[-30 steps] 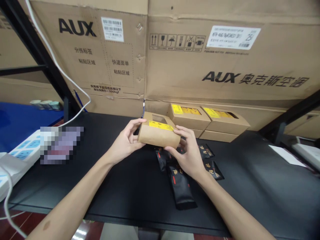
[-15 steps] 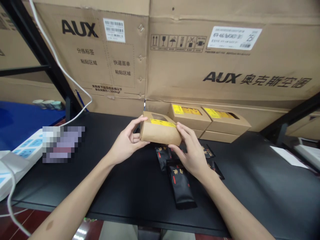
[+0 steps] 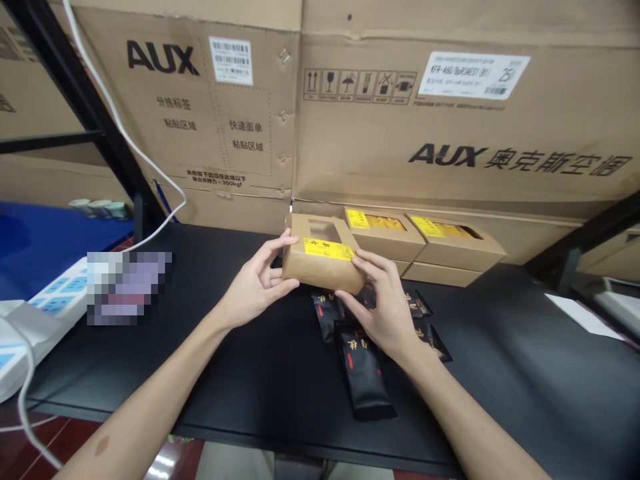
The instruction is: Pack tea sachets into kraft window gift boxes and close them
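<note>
Both hands hold a small kraft-paper box [image 3: 320, 263] with a cut-out window and a yellow label, lifted a little above the black table [image 3: 240, 373]. My left hand [image 3: 253, 287] grips its left end with thumb on top. My right hand [image 3: 383, 303] wraps its right end, fingers curled round the front. Under and behind my right hand lie several black sachets [image 3: 365, 373] with gold and red print.
Closed kraft boxes [image 3: 420, 243] with yellow labels are stacked at the back against large AUX cartons [image 3: 450, 133]. A white power strip [image 3: 45, 300] and cable lie at the left, white paper [image 3: 580, 313] at the right. Black shelf struts cross both sides.
The box has tipped so its windowed top faces me more and has shifted slightly up. Both hands keep their grip.
</note>
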